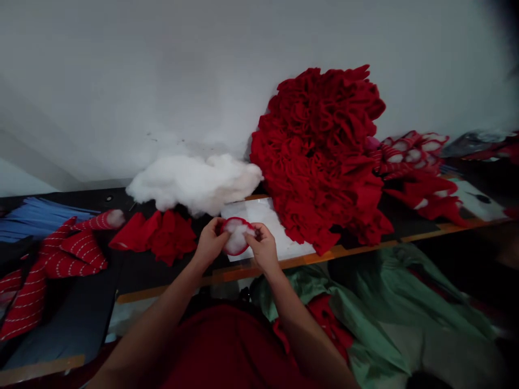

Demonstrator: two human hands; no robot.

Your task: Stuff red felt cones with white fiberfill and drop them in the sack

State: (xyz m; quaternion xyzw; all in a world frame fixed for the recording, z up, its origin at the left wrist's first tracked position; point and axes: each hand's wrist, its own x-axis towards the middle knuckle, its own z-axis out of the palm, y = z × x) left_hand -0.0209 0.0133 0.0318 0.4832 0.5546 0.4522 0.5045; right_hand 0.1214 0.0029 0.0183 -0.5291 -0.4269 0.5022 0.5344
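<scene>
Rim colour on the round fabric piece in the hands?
Red: the round fabric rim, around white fluffy stuffing. Best in the head view.

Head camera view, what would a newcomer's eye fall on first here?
Probably the big heap of red fabric, right of centre before the pale wall. Next, the fluffy white stuffing just left of it. Then, below these near the middle, the left hand and right hand holding a small red piece with white filling showing.

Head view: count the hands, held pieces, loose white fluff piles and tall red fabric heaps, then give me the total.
Hands: 2, left hand and right hand
Held red-rimmed piece: 1
Loose white fluff pile: 1
Tall red fabric heap: 1
Total: 5
</scene>
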